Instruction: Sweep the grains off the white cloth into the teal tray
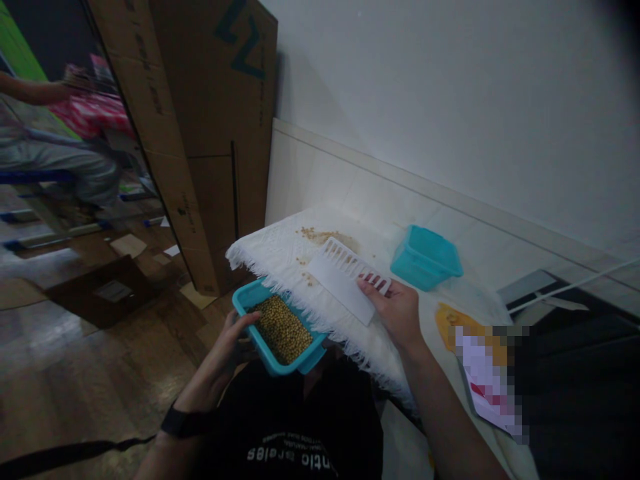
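Observation:
In my left hand (234, 340) is a teal plastic bin (273, 363), held by its left side with the thumb over the rim. Soybean-like yellow beans (285, 330) fill much of it, and its far edge sits under the fringe of a white cloth (270, 247). My right hand (397, 310) grips a white slotted plastic piece (345, 283), flat and comb-like along one side, low over the cloth. Loose beans (320, 235) lie scattered on the cloth just beyond and left of that piece. A second teal bin (425, 260) stands behind my right hand.
A tall cardboard box (210, 133) stands at the table's left end, against the white wall (425, 87). An orange-yellow item (450, 327) and a partly blurred flat thing (487, 387) lie on the right. Another person's arm (30, 90) shows far left.

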`<state>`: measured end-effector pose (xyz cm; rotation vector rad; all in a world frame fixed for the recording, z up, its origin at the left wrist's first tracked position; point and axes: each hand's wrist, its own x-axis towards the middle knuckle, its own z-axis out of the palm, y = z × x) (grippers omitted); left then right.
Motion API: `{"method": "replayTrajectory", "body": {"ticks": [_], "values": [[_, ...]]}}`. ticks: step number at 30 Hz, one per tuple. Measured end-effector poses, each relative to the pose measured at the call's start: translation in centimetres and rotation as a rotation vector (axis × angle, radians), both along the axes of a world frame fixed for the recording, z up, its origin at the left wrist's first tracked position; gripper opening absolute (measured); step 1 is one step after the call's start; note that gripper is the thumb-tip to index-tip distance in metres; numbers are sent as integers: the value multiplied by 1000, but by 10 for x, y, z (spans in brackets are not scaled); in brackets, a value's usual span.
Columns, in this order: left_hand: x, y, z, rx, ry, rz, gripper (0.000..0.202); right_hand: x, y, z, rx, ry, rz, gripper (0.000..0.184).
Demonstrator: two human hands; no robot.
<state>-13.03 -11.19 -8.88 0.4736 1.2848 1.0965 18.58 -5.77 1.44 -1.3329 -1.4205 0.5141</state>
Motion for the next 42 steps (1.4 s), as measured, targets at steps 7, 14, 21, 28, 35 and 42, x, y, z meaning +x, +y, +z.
{"method": "replayTrajectory", "body": {"ticks": [7,14,21,28,35,42], "values": [[0,-1,3,-2,-6,3,83,-13,-1,6,-32,-23,28,44],[0,-2,2,7,2,-2,77,-17,-4,12,-35,-45,59,41],[1,-3,2,25,4,9,75,-23,-6,13,-15,-29,60,40],[0,-1,2,10,4,6,81,-22,-2,10,-3,-9,55,41],[1,-1,-1,16,18,23,82,-22,1,6,-38,-8,73,44],[-1,-1,2,6,-6,3,77,-29,0,8,-26,-6,88,39]]}}
